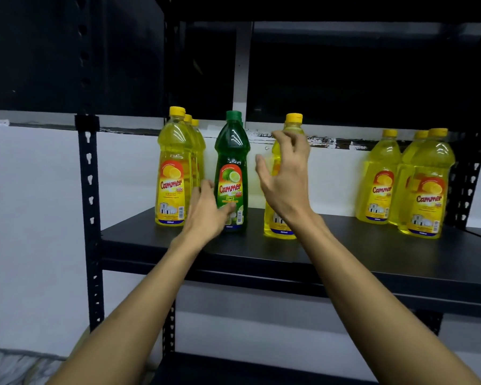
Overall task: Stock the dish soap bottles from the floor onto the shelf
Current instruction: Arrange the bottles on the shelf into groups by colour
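Note:
A green lime soap bottle (232, 173) stands upright on the black shelf (345, 245), with another green cap just behind it. My left hand (208, 211) rests against its lower left side, fingers loosely spread and touching the label. My right hand (285, 176) hovers open, fingers apart, just in front of a yellow lemon bottle (278, 227) that stands to the right of the green one; whether it touches that bottle I cannot tell. A row of yellow bottles (174, 173) stands at the left. Another group of yellow bottles (425, 187) stands at the right.
The black metal rack has slotted uprights at the left (90, 207) and the right (467, 184). A dark upper shelf (317, 12) hangs close above the bottle caps. A lower shelf (233, 368) shows below. A white wall lies behind. Grey cloth (14, 365) lies bottom left.

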### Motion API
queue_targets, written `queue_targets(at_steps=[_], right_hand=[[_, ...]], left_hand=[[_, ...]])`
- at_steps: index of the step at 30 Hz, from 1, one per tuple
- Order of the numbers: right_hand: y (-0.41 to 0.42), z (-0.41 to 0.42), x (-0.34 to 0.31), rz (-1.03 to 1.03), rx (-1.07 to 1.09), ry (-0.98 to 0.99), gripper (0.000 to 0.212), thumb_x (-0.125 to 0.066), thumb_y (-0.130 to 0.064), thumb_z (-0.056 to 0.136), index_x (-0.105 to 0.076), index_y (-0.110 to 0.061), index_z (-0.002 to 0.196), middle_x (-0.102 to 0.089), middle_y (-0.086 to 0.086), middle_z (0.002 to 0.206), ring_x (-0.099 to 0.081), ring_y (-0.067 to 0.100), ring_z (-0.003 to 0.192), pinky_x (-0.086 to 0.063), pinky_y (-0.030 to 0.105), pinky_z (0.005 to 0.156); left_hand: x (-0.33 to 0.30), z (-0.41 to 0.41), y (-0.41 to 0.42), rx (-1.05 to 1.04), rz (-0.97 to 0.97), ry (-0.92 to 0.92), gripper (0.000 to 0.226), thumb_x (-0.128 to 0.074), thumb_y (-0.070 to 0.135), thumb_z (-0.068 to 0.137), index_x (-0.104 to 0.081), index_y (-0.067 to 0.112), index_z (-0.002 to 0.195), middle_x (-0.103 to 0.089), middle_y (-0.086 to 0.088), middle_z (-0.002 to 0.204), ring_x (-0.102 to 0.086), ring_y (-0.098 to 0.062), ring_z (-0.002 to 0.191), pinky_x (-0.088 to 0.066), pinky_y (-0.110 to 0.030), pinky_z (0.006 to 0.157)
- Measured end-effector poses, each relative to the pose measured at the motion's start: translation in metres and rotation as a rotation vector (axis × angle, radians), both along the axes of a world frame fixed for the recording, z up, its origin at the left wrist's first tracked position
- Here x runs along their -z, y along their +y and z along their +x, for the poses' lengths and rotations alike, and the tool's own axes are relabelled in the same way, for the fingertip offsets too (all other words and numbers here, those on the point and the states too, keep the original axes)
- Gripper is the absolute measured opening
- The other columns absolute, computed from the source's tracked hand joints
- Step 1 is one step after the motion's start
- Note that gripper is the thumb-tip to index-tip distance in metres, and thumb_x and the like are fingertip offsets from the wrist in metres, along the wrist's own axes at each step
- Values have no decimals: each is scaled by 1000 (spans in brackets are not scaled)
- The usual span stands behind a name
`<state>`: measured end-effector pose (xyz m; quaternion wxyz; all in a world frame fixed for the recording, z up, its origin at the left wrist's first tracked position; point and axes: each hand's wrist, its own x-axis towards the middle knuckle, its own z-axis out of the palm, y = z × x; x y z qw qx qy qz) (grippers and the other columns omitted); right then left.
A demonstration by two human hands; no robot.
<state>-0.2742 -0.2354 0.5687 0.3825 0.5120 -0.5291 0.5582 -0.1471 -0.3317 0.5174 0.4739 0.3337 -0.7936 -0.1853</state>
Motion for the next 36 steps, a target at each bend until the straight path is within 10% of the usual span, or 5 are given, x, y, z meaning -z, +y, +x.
queue_targets(at_steps=[8,24,36], right_hand=[[-40,24,18,544,-139,-376,68,-69,-21,93,-32,-11,149,-53,10,140,-52,24,128,-37,24,87],[-61,22,31,481,-71,-371,76,-76,-27,86,-33,-15,148,-53,12,139,-52,28,126,-46,42,101],[-59,19,30,479,-76,-364,77,-76,-34,86,-32,-18,147,-56,13,134,-54,28,123,-48,45,100]], left_hand=[[-12,0,-31,211,169,-121,63,-62,31,97,-30,19,150,-56,-10,140,-58,-29,123,-48,-46,101],[-1,-6,-46,250,168,-54,53,-54,21,101,-31,22,149,-57,-7,134,-57,-22,111,-45,-34,85],[-6,4,-26,188,159,-90,75,-55,18,101,-7,19,159,-43,-12,150,-47,-30,133,-44,-41,102]])
